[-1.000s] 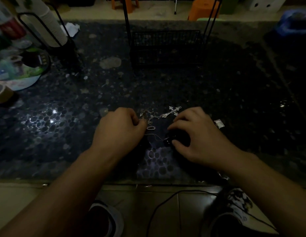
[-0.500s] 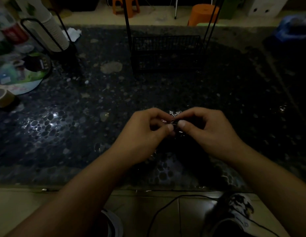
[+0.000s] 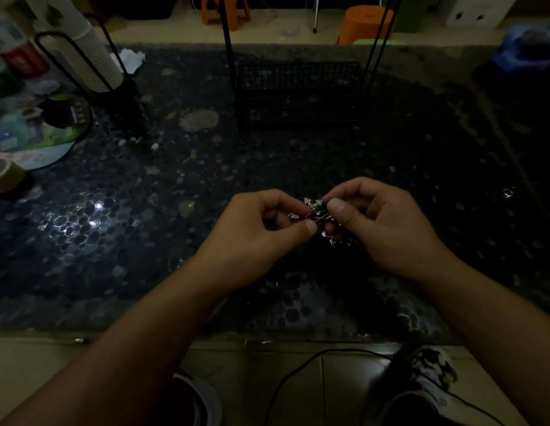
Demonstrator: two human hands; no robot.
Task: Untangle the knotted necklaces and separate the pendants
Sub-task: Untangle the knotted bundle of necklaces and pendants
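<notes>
Two hands meet over a dark, pebble-patterned table (image 3: 113, 241), and the light is dim. At the far left edge sits a roll of tape (image 3: 3, 176), and beside it a round printed disc (image 3: 30, 139) carries a dark object. Behind that, a stack of paper cups (image 3: 89, 53) leans in a black wire holder, with a crumpled white tissue (image 3: 130, 58) just to its right. Further right, at the back middle of the table, stands a black wire basket (image 3: 298, 93) with thin upright rods.

The left hand (image 3: 261, 238) has its fingers curled in, with thumb and forefinger pinching a bit of the silver chain. The tangled necklaces (image 3: 316, 215) are bunched between the two hands, lifted just above the table near its front edge. A bright, ornate pendant (image 3: 313, 202) sticks up at the top of the bunch, and a few small shiny links hang below the right thumb; how the strands cross cannot be made out. The right hand (image 3: 387, 229) also curls its fingers, the thumb pressed to the forefinger on the other side of the knot.

Below the table edge, a tiled floor shows a thin black cable (image 3: 286, 376) and a patterned shoe (image 3: 427, 382) at the lower right.
</notes>
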